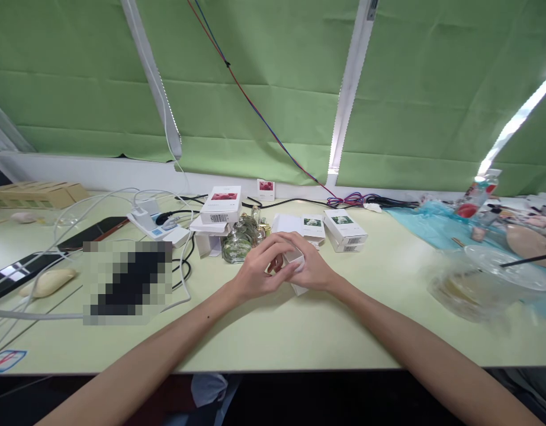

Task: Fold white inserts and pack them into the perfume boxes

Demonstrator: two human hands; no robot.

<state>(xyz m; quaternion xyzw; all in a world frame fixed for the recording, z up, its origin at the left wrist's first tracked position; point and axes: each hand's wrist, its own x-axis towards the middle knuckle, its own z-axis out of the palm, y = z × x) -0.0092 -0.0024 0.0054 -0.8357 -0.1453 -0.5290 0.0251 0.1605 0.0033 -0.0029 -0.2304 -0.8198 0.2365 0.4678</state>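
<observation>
A small white carton (295,258) is between my two hands at the middle of the table. My left hand (262,269) curves round its left side, thumb and fingers closing on it. From the right, my right hand (316,267) wraps the same carton, its fingers mostly hidden. A white edge pokes out below my hands. Just behind stand glass bottles (236,245), one showing a green tint. To their left is a white box with a red picture (220,205), resting on an opened carton (208,241). White boxes with a flower picture (344,229) are on the right.
White cables, a power strip (149,222) and phones (95,232) crowd the left, beside a blurred-out patch (127,283). A clear plastic cup (486,284) with a dark straw stands right, near blue plastic sheeting (426,228). Cables (362,201) run along the back wall.
</observation>
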